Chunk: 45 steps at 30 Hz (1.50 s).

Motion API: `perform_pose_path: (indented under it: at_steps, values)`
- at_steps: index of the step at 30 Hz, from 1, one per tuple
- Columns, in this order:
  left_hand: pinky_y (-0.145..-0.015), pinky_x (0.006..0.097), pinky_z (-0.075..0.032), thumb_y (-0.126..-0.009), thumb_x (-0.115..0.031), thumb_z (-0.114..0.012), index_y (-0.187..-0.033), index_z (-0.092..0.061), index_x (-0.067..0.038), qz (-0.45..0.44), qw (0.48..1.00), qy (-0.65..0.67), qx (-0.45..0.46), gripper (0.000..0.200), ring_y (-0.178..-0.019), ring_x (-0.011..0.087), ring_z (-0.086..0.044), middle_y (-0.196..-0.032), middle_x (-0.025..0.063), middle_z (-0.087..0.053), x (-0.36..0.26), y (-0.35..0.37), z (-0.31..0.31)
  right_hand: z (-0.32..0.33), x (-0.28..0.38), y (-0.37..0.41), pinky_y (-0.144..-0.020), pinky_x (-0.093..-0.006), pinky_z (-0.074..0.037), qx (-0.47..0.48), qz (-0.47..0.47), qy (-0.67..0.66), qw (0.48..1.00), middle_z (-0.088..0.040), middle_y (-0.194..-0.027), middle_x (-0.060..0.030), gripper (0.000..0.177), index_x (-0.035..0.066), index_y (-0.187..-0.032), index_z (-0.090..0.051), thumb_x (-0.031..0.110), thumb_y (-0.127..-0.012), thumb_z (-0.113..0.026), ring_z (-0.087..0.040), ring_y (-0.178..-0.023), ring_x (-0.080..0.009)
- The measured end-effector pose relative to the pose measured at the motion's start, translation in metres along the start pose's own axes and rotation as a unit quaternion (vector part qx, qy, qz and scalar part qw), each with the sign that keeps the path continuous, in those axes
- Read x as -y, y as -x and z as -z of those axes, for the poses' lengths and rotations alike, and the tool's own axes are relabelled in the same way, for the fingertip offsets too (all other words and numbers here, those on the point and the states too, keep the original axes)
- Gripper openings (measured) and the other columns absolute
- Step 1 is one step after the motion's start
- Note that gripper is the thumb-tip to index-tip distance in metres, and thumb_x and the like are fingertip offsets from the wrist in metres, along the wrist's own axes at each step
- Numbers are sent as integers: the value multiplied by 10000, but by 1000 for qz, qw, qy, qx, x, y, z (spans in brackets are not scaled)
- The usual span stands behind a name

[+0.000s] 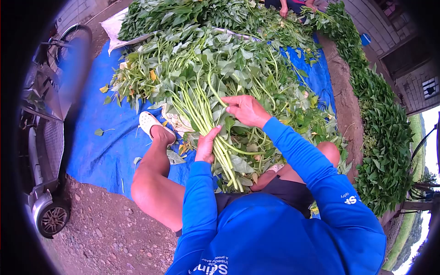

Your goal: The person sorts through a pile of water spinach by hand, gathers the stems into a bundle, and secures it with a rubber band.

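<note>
My left hand point(208, 145) is closed around a bunch of long green leafy stems point(198, 107), its cut ends pointing down toward my lap and its leaves away from me. Just to the right and above, my right hand point(247, 111) pinches a single green stem point(213, 87) between thumb and fingers, close to the bunch. Beneath both hands spreads a big heap of the same leafy greens point(233, 59), with some yellowed leaves among them. Part of the bunch inside my left palm is hidden.
A blue tarp point(105, 137) lies under the heap, between my legs. Another person's hands point(284, 10) are among the greens at the far side. More bundled greens point(382, 151) line the right edge. A wheeled vehicle point(52, 215) stands at left on gravel.
</note>
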<state>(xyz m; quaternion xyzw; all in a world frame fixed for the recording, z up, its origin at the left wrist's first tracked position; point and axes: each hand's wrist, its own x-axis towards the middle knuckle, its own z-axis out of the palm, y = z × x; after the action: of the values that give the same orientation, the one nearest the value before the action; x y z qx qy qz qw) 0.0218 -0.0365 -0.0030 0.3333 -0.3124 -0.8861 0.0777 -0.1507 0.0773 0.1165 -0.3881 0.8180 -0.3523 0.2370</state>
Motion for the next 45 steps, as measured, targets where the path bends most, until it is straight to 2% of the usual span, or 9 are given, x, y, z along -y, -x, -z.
perform_pose_path:
  at_steps: [9, 14, 19, 22, 25, 35, 39, 43, 45]
  values:
    - [-912, 432, -640, -1008, -221, -774, -1293, -665, -18, 108, 983, 129, 79, 367, -1038, 262, -752, -1175, 112, -747, 18, -13, 26, -93, -42, 66, -1039, -449, -547, 1, 10, -9, 1000, -714, -1252, -270, 450, 36, -1466, -634, 129, -1028, -589, -697, -1166, -429]
    - [-731, 369, -625, -965, -233, -827, -1202, -667, -13, -154, 982, 42, -99, 361, -858, 213, -737, -1038, 95, -728, 41, -5, -8, -100, -34, 75, -1002, -510, -531, 45, 4, 31, 998, -693, -1094, -254, 428, 9, -1412, -655, 98, -1003, -565, -684, -1045, -445]
    - [-743, 352, -606, -848, -70, -831, -1178, -666, 45, 2, 996, -6, -87, 387, -818, 210, -714, -986, 114, -731, 23, -3, 6, -78, -43, 63, -1044, -459, -526, 100, 0, 33, 994, -715, -1112, -202, 386, 51, -1305, -745, 236, -975, -673, -680, -1139, -406]
    - [-755, 357, -623, -849, -52, -799, -1199, -655, 52, -27, 996, -24, -81, 392, -830, 219, -737, -1019, 125, -741, 7, 8, 1, -50, -77, 11, -1056, -432, -525, -176, -145, -63, 972, -715, -1245, -213, 361, 37, -1240, -752, 156, -905, -689, -681, -1157, -399]
    - [-783, 353, -620, -834, -30, -789, -1210, -658, 38, -46, 993, -73, -82, 404, -829, 213, -726, -1010, 88, -728, -12, 14, 2, -59, -117, -6, -1092, -562, -477, -129, -56, 267, 954, -692, -1232, -204, 400, 75, -1331, -689, 183, -947, -656, -643, -1148, -445]
    - [-858, 409, -675, -858, -57, -756, -1287, -608, 52, -106, 992, -58, -46, 467, -945, 289, -768, -1069, 156, -732, -99, 75, -5, 50, -190, -41, -956, -526, -553, -271, -181, 204, 923, -750, -1123, -246, 381, 5, -1276, -673, 295, -1035, -618, -707, -1084, -460]
    - [-913, 415, -661, -903, -126, -761, -1293, -618, 55, -153, 984, -63, -58, 453, -957, 273, -767, -1127, 167, -738, -99, 70, -7, 88, -70, -2, -863, -463, -567, -331, -26, 63, 941, -762, -1071, -162, 370, 25, -1266, -710, 278, -996, -711, -742, -997, -328]
    - [-938, 441, -657, -931, -137, -734, -1344, -597, 80, -197, 979, -56, -18, 486, -1005, 296, -771, -1184, 194, -740, -100, 77, -38, 73, 79, 126, -870, -347, -558, 18, 103, -75, 992, -741, -1085, -150, 235, 2, -1151, -781, 91, -963, -672, -720, -961, -245]
    - [-907, 429, -675, -926, -109, -714, -1342, -583, 97, -136, 990, -1, 25, 482, -995, 300, -771, -1189, 221, -727, -106, 99, -63, 72, 71, 155, -924, -405, -567, -33, 121, -121, 985, -741, -1149, -186, 298, 4, -1170, -773, 48, -925, -607, -725, -1033, -313]
